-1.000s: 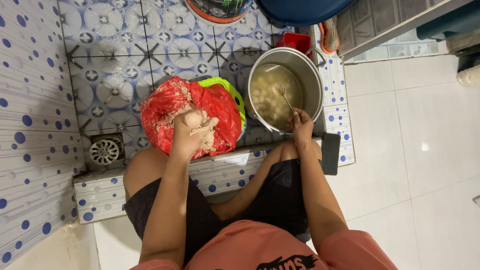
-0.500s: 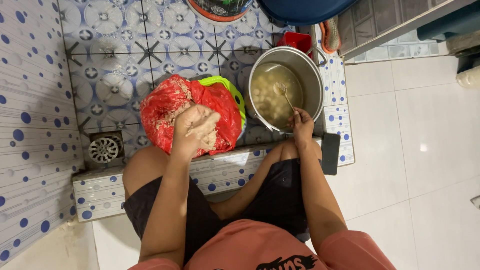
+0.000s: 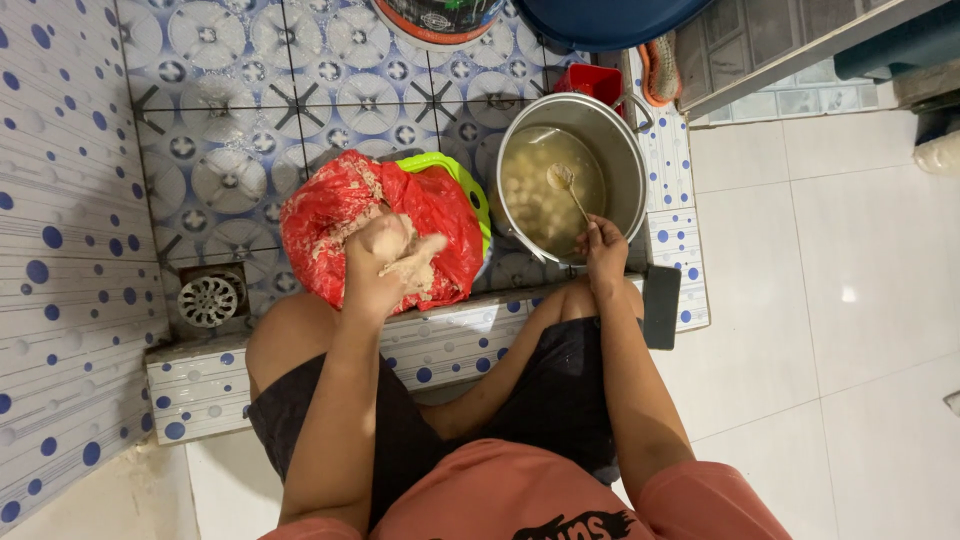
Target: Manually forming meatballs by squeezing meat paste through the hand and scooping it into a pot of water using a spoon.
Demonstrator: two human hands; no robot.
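My left hand [image 3: 385, 262] is closed around a lump of pale paste, smeared over the fingers, above a red plastic bag [image 3: 440, 215] that lines a green bowl [image 3: 462, 182]. More paste sits inside the bag. My right hand [image 3: 603, 247] grips the handle of a metal spoon [image 3: 566, 187], whose bowl rests over the cloudy water in a large steel pot [image 3: 625, 150]. Several pale balls float in that water. I sit on a low tiled ledge [image 3: 440, 345] with my knees apart.
A round floor drain [image 3: 207, 299] lies left of the bag. A red container [image 3: 592, 81], a blue tub [image 3: 600, 18] and a bucket [image 3: 435, 18] stand behind the pot. A dark flat object [image 3: 662, 305] leans by my right knee. White floor tiles spread right.
My left hand has squeezed and turned the paste slightly over the bag. The spoon in my right hand has shifted a little inside the pot.
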